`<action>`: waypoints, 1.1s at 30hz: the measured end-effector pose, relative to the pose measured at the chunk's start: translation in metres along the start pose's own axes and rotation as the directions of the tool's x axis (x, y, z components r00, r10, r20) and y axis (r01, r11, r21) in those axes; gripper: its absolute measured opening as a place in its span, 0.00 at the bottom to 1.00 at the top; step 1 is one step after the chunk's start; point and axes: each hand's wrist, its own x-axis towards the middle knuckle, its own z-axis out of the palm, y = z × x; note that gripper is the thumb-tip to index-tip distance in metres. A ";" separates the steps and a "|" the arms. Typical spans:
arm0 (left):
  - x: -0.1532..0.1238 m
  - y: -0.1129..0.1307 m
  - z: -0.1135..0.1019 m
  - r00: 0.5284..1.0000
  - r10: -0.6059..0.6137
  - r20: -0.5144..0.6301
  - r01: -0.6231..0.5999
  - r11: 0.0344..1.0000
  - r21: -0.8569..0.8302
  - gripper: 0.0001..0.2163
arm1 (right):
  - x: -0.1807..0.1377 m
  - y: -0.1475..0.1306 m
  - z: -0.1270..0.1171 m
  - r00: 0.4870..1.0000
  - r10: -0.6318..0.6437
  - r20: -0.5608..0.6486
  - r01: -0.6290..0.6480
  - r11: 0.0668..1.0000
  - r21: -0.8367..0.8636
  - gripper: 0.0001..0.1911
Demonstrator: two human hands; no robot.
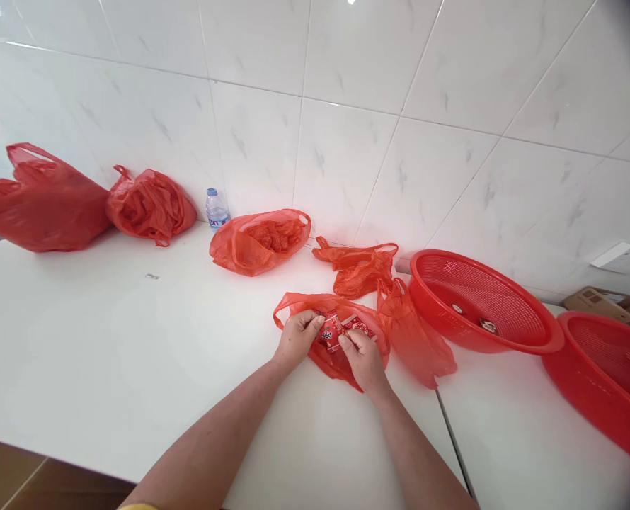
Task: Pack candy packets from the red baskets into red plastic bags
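Observation:
Both my hands meet over an opened red plastic bag (pixel 341 368) on the white table. Between them is a small red printed packet (pixel 329 331) with dark lettering. My left hand (pixel 298 338) pinches its left edge between thumb and fingers. At its right edge, the thumb and fingers of my right hand (pixel 364 358) are closed on it too. A second red packet with a pale pattern (pixel 360 326) lies in the bag just behind my right hand. The bag's near wall and bottom are partly covered by my hands.
Red plastic bags, a crumpled one (pixel 365 269) and an upright one (pixel 418 340), lie close by. A bunched bag (pixel 262 242), a water bottle (pixel 216 210) and two full bags (pixel 54 202) line the wall. Red baskets (pixel 485 340) stand right, past the table seam (pixel 453 439).

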 end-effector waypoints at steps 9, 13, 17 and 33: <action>0.000 0.001 0.000 0.998 -0.011 -0.058 0.014 0.998 0.059 0.16 | -0.002 -0.007 -0.002 1.000 0.005 0.018 -0.005 1.000 0.014 0.14; -0.001 0.001 0.001 0.998 0.006 -0.055 -0.001 0.996 0.092 0.17 | -0.002 -0.013 -0.004 0.999 0.010 0.034 -0.012 0.997 0.070 0.11; -0.001 0.001 0.002 0.999 0.023 -0.028 -0.020 0.996 0.090 0.17 | -0.001 -0.013 -0.003 1.000 0.013 0.019 -0.014 0.998 0.064 0.12; -0.001 0.000 0.002 1.000 -0.002 -0.001 0.002 0.999 0.052 0.15 | -0.001 -0.009 -0.001 1.000 0.003 0.005 -0.004 0.999 0.034 0.12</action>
